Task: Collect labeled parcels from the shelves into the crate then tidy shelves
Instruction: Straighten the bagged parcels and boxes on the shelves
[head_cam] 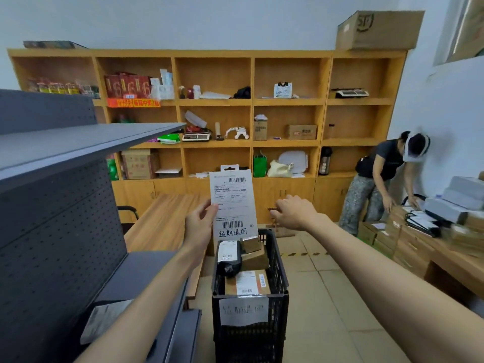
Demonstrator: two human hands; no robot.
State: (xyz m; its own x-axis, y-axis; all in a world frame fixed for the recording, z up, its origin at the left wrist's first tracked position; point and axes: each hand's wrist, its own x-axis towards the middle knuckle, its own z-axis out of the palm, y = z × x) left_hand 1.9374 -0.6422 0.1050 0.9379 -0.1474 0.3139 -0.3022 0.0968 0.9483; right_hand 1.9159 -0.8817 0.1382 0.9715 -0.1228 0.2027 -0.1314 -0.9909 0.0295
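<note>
A flat labeled parcel [233, 203] stands upright, long axis vertical, label facing the camera, above the black crate [277, 260]. The crate holds a brown box [247, 282], a dark bagged parcel [229, 259] and smaller cartons. The left hand [200, 224] pinches the parcel's left edge; the right hand [294, 212] hovers beside it, fingers loosely curled, holding nothing.
</note>
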